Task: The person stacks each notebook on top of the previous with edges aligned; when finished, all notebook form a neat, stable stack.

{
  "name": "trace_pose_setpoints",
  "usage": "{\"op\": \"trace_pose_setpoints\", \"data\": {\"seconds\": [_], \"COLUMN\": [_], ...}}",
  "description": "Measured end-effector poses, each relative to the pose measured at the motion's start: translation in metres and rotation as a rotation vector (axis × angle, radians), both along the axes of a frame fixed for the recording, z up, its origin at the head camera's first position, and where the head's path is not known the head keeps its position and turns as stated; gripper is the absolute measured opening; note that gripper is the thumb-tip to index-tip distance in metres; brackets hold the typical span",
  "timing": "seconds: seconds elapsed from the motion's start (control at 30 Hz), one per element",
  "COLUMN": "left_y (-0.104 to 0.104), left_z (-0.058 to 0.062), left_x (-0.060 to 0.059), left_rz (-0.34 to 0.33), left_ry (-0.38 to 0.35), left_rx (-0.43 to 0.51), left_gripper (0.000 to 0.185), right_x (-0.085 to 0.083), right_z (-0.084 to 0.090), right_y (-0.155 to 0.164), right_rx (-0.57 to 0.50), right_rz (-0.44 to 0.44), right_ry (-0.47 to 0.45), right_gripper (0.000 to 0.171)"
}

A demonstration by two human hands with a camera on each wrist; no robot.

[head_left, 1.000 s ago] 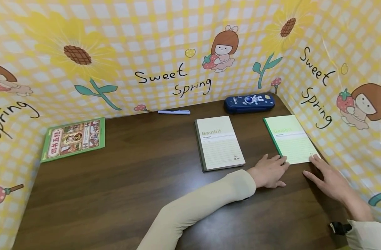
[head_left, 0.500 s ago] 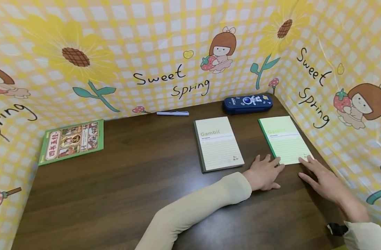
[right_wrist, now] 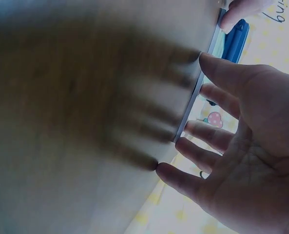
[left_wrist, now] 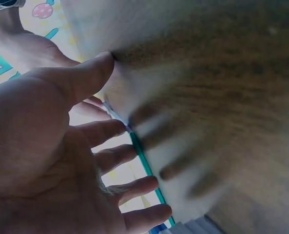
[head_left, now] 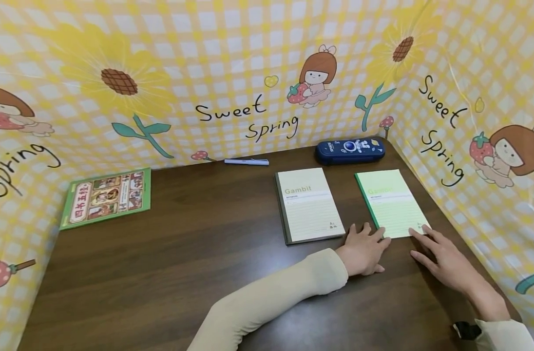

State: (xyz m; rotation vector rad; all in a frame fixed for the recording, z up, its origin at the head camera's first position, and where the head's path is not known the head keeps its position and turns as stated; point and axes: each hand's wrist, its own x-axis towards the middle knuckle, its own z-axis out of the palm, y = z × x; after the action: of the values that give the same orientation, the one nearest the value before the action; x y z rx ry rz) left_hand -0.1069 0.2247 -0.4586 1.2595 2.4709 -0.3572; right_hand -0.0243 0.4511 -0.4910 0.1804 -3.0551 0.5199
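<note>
In the head view, a notebook with a green spine (head_left: 391, 202) and a pale cover lettered "Gambit" lies flat on the dark wooden table. My left hand (head_left: 364, 249), fingers spread, is at its lower left corner. The fingertips of my right hand (head_left: 442, 258) rest at its lower right corner, thumb stretched out below. A second Gambit notebook with a grey spine (head_left: 311, 207) lies to the left, a narrow strip of table between the two. From the left wrist, the green notebook edge (left_wrist: 143, 158) runs beside my extended fingers. The right wrist view shows the right fingers straight along the notebook's lower edge (right_wrist: 198, 92).
A dark blue pencil case (head_left: 350, 150) stands at the back right. Farther left along the back lies a light blue pen (head_left: 247, 162). A green-bordered picture book (head_left: 106, 197) is at the far left. Yellow checked cloth (head_left: 232, 58) walls the table's back and sides.
The green-spined notebook has slid left, closer to the grey-spined one, with both hands moving along beside it. The head view has shifted slightly.
</note>
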Motion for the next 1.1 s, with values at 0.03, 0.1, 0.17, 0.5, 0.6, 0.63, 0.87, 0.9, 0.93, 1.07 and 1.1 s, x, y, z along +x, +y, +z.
{"op": "trace_pose_setpoints", "data": {"seconds": [0.03, 0.1, 0.17, 0.5, 0.6, 0.63, 0.87, 0.9, 0.93, 1.07, 1.1], "left_y": [-0.001, -0.003, -0.005, -0.011, -0.010, -0.010, -0.009, -0.009, -0.009, -0.009, -0.009], "left_z": [0.001, 0.001, 0.002, -0.002, -0.002, -0.003, -0.006, -0.005, -0.006, -0.005, -0.005], "left_x": [0.000, 0.001, 0.001, 0.002, 0.002, 0.002, -0.001, -0.001, -0.001, -0.001, -0.001], "left_rz": [0.002, 0.002, 0.004, -0.006, -0.009, -0.010, 0.139, 0.197, 0.261, 0.505, 0.555], "left_ry": [0.003, 0.006, 0.008, 0.014, 0.000, -0.009, -0.224, -0.275, -0.334, -0.527, -0.563], "left_rx": [-0.004, -0.011, -0.017, 0.009, 0.049, 0.075, 0.413, 0.471, 0.531, 0.746, 0.785], "left_gripper": [0.074, 0.073, 0.073, 0.074, 0.071, 0.069, 0.065, 0.067, 0.069, 0.074, 0.075], "right_x": [0.000, 0.000, 0.000, -0.001, -0.003, -0.004, -0.012, -0.012, -0.012, -0.012, -0.012], "right_z": [0.000, 0.000, 0.000, 0.001, 0.002, 0.002, 0.007, 0.008, 0.009, 0.014, 0.015], "right_y": [-0.001, -0.003, -0.005, -0.013, -0.015, -0.015, -0.016, -0.015, -0.015, -0.013, -0.013], "right_rx": [0.001, 0.001, 0.005, 0.008, -0.010, -0.019, -0.108, -0.127, -0.140, -0.218, -0.249], "right_rz": [0.005, 0.017, 0.032, 0.023, 0.012, 0.008, -0.116, -0.149, -0.189, -0.334, -0.360], "right_ry": [0.009, 0.030, 0.051, 0.049, 0.049, 0.055, 0.103, 0.098, 0.087, -0.008, -0.031], "right_gripper": [0.060, 0.060, 0.059, 0.059, 0.056, 0.054, 0.049, 0.050, 0.051, 0.058, 0.060]}}
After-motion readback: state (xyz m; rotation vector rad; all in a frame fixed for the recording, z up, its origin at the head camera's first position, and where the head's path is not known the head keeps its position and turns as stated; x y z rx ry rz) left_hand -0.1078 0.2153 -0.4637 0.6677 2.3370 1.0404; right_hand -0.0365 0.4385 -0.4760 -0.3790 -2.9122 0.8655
